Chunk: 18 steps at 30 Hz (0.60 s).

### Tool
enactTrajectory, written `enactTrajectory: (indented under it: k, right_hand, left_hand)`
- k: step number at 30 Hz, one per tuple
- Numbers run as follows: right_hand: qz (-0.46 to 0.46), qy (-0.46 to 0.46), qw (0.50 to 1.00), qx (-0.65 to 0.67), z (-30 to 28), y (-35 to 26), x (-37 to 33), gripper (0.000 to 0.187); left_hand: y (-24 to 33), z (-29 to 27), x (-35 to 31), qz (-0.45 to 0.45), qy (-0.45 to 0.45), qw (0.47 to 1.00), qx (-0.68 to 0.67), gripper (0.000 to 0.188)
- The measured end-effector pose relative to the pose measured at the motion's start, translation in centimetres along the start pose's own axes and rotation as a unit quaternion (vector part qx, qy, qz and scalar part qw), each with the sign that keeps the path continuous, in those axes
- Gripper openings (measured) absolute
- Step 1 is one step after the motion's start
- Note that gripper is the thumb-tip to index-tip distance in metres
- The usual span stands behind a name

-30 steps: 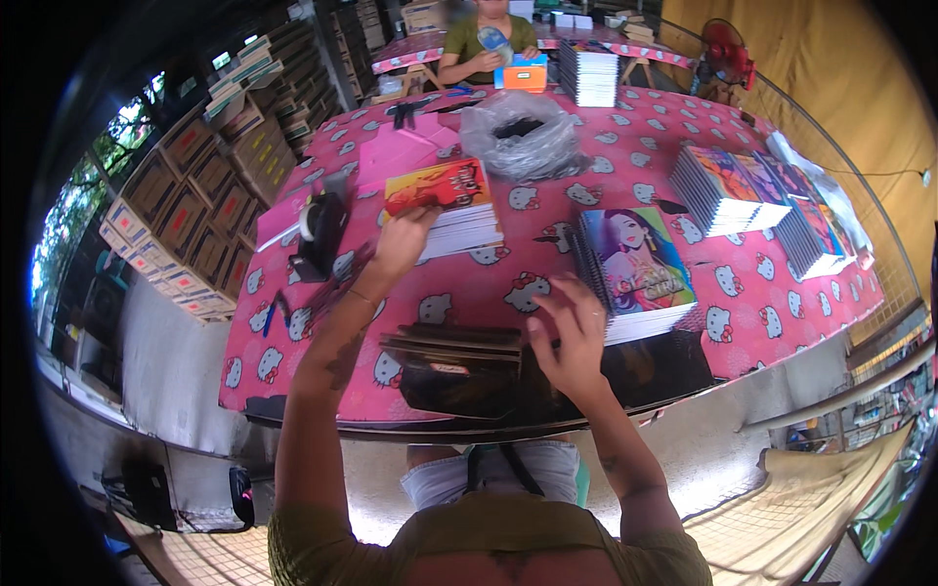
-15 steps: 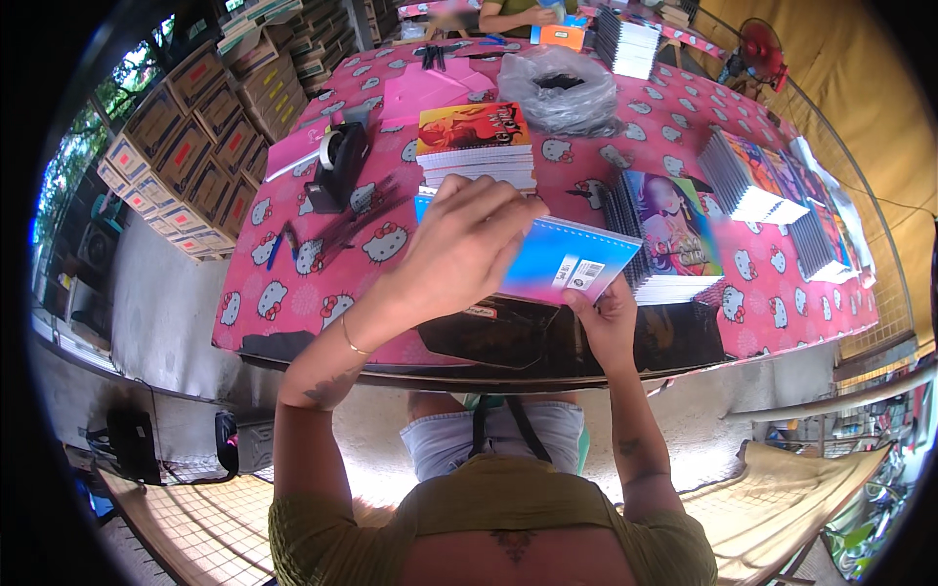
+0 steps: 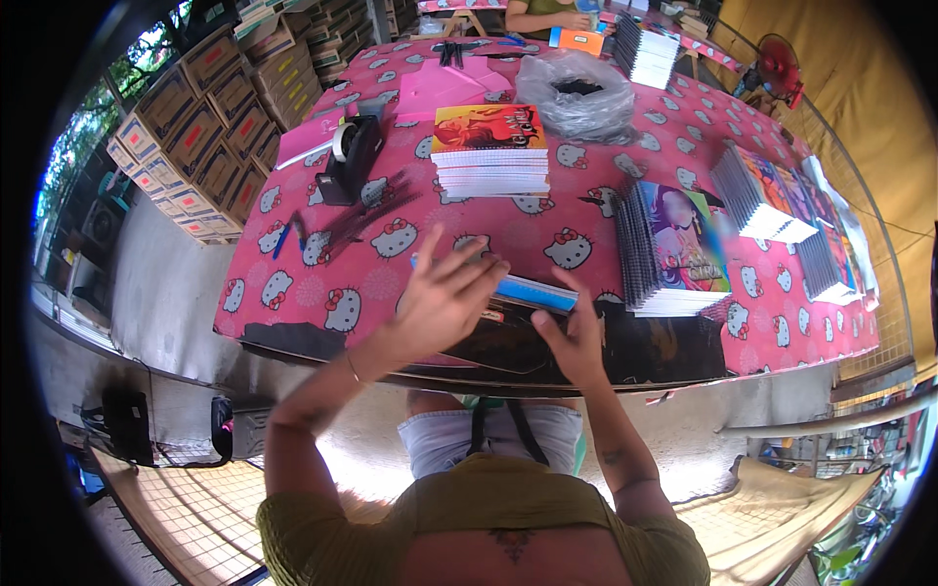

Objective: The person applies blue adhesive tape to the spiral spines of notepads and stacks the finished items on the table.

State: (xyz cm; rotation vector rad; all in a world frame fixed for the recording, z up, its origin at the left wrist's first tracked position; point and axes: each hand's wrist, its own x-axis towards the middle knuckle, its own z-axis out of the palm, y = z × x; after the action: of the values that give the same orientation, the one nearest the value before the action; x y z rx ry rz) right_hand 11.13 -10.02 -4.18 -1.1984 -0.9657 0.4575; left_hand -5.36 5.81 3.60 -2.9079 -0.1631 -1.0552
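A slim blue notebook [image 3: 535, 293] lies low above the near edge of the pink tabletop [image 3: 391, 293], seen almost edge-on: a bright blue cover strip with a pale line of page edges, long and flat, slightly lower at its right end. Its left part is behind the left hand [image 3: 449, 288], where only a scrap of blue shows.

That hand is blurred, its fingers fanned apart over the notebook; whether its thumb grips cannot be told. The right hand [image 3: 575, 332] pinches the notebook's right end between thumb and fingers.

Measured from the notebook, a neat stack of red-and-yellow-covered notebooks [image 3: 489, 151] sits toward 11 o'clock, its white page edges facing the person. At 2 o'clock stands a spiral-bound stack with a purple and green illustrated cover [image 3: 674, 244]; farther out that way are more colourful stacks [image 3: 767, 195]. A black tape dispenser [image 3: 352, 161] is at 10 o'clock, a blue pen [image 3: 282, 240] between 9 and 10, and a clear plastic bag [image 3: 576, 98] near 12.

As for writing, the red-and-yellow cover carries large dark lettering at its right, and the purple and green one has pale lettering low down. A small orange-and-white label [image 3: 493, 315] at 8 o'clock, just below the notebook, is too small to read. The brown cartons [image 3: 200, 146] toward 10 o'clock bear red patches and dark printed bands, likewise illegible.
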Motion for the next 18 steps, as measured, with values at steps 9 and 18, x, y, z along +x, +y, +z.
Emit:
enactTrajectory:
  k: [9,18]
  right_hand:
    - [0.006,0.028,0.996,-0.088,0.7,0.6,1.0,0.063]
    - [0.023,0.030,0.999,-0.004,-3.0,2.1,1.5,0.061]
  left_hand:
    - [-0.7,6.5,-9.6,-0.463,0.137,0.742,-0.466,0.063]
    - [-22.6,10.8,-10.2,-0.236,-0.024,0.944,0.227,0.033]
